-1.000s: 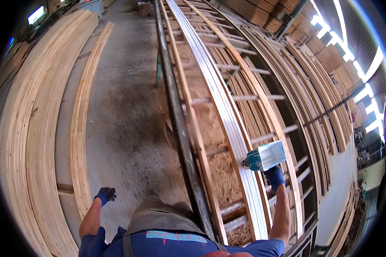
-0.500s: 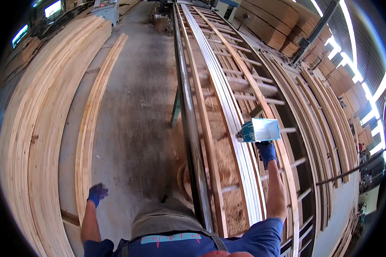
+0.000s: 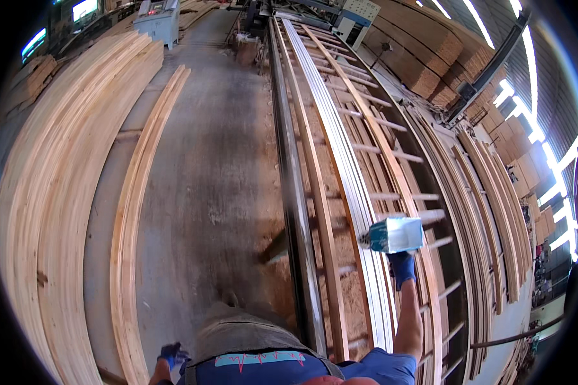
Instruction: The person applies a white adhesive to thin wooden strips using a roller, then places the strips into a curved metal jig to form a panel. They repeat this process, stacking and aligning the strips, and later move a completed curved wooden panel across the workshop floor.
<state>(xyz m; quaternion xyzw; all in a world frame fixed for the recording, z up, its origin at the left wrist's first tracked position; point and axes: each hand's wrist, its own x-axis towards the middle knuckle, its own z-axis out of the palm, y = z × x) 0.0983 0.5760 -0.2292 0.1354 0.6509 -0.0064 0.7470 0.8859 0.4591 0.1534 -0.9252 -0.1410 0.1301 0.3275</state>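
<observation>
My right hand, in a blue glove, is closed on the near side of a teal box-shaped container. Its open end shows a white inside, and its narrow, whitish-smeared left end is over a strip of several long boards with white upper faces. Whether that end touches the boards I cannot tell. My left hand, also blue-gloved, hangs low by my left side with its fingers loosely apart and nothing in them.
The boards lie lengthwise on a roller frame with a dark metal rail. Long bare planks are piled on the left, beside a narrower stack. More planks lie right. Machines and stacked timber stand farther off.
The container in my right hand now appears lower and slightly to the right. My left hand has dropped back toward my body. The whole view has shifted a little.
</observation>
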